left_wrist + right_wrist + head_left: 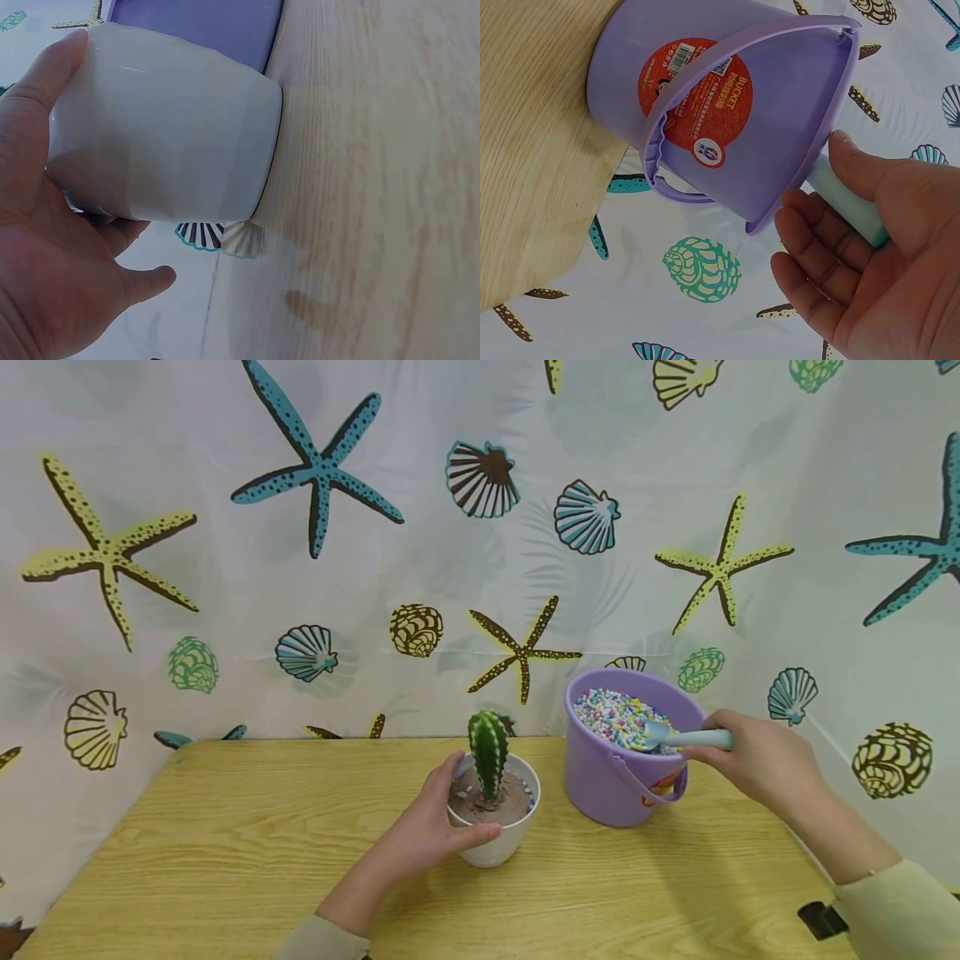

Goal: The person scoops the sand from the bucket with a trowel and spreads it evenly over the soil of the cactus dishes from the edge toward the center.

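Observation:
A small green cactus (488, 758) stands upright in brown soil inside a white flowerpot (491, 850). My left hand (426, 831) holds this pot from its left side, thumb in front and fingers behind near the rim. The left wrist view shows the pot's wall (172, 135) against the palm side of the hand. To the right, a purple bucket (609, 777) contains small multicoloured beads (611, 714). My right hand (757, 756) grips the handle of a light blue toy shovel (701, 739) at the bucket's rim, and the shovel's blade touches the beads.
The pot and bucket stand on a wooden table (247, 835). Behind it hangs a white cloth (360, 585) printed with starfish and shells. The bucket's carrying handle (697, 71) hangs down over its side, across a red label (727, 112).

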Available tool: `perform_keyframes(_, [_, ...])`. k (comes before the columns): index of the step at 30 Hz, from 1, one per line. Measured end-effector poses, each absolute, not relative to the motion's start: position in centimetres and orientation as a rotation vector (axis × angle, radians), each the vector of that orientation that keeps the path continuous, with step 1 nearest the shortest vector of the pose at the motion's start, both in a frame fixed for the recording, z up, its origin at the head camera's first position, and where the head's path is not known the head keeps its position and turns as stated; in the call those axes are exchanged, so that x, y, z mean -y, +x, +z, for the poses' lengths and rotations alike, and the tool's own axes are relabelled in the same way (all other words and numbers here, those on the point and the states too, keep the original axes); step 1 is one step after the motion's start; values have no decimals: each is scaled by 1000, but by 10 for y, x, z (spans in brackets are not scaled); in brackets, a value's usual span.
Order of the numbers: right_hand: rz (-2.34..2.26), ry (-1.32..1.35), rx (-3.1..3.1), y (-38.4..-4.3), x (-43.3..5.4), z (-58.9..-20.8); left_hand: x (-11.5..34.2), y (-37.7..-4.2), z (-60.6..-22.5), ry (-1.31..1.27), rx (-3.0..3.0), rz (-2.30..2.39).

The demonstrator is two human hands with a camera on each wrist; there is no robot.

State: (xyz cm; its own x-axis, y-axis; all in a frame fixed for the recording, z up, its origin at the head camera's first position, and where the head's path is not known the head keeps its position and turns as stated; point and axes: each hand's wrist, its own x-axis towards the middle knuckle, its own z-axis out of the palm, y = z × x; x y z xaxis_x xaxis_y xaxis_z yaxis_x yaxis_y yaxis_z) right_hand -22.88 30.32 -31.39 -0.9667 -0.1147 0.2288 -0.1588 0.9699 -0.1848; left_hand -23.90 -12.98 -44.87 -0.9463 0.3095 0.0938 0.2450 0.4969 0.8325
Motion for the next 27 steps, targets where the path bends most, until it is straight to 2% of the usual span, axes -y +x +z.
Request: perform_keyframes(27, [216,245,2745,-224,-295,-300,130,-239,-448,490,-2641,1485])
